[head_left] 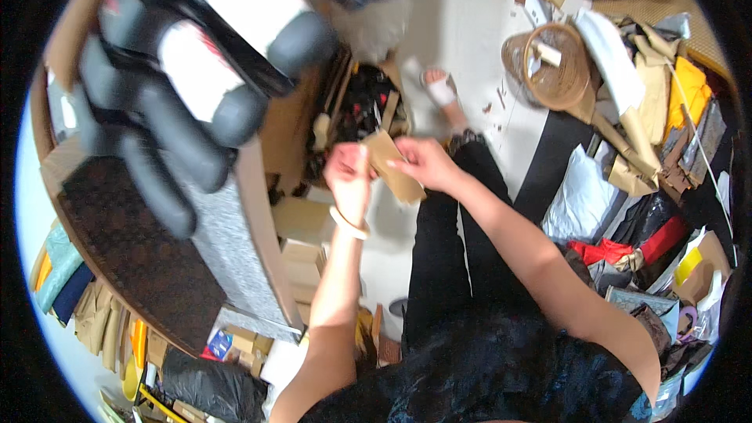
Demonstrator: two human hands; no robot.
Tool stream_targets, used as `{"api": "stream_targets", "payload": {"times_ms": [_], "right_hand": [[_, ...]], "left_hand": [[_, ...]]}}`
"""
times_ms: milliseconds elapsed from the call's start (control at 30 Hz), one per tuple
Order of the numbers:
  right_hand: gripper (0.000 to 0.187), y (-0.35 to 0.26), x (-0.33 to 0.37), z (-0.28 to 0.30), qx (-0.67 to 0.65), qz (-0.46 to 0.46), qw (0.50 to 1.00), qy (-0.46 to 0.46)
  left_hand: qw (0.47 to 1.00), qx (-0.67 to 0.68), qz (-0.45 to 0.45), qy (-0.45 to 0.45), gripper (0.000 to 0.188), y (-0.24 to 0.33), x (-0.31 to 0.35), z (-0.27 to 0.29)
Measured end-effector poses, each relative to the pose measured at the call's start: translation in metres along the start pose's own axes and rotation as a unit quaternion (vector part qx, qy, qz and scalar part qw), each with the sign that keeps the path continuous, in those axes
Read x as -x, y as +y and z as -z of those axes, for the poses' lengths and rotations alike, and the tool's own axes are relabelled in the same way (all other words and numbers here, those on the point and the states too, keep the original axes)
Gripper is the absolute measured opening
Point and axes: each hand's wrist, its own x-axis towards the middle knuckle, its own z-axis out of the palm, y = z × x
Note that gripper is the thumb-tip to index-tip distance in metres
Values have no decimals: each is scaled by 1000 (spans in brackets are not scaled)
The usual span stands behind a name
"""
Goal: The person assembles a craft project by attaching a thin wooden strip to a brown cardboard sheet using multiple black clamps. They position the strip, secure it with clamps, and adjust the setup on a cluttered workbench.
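A flat brown piece of cardboard (pixel 397 175) is held in front of my body, tilted, its long side running down to the right. My left hand (pixel 348 171), with a pale bangle (pixel 349 223) on the wrist, is closed at the cardboard's upper left edge. From the other side my right hand (pixel 425 163) grips it, thumb on the face and fingers curled around the edge. Slight blur hides the exact fingertip contact of my left hand.
Large dark grey rounded objects with white panels (pixel 256 4) stand on a dark brown table (pixel 137 262) at left. A brown wastebasket (pixel 558 66) is at the far right, beside piled bags and paper. Scraps lie on the pale floor (pixel 513 153). A black bin bag (pixel 207 384) sits lower left.
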Motion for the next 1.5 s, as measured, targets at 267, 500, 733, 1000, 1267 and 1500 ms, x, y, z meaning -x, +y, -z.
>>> {"api": "stream_targets", "payload": {"times_ms": [267, 500, 733, 1000, 1267, 1500], "right_hand": [[29, -126, 82, 147, -242, 111, 927, 263], [15, -252, 53, 238, -269, 166, 902, 294], [20, -324, -98, 294, -300, 128, 871, 368], [38, -325, -106, 266, 80, -34, 947, 310], [76, -350, -33, 174, 77, -43, 996, 31], [93, -355, -46, 155, 169, -19, 980, 106]], "left_hand": [[990, 109, -19, -84, 19, 149, 51, -77], [987, 34, -140, -69, 10, 287, 106, -84], [967, 14, -228, 110, 7, 370, 96, -63], [946, 47, -228, 225, 7, 406, 55, -6], [948, 58, -208, 235, 6, 399, 47, -1], [954, 58, -204, 210, 6, 395, 50, 4]]}}
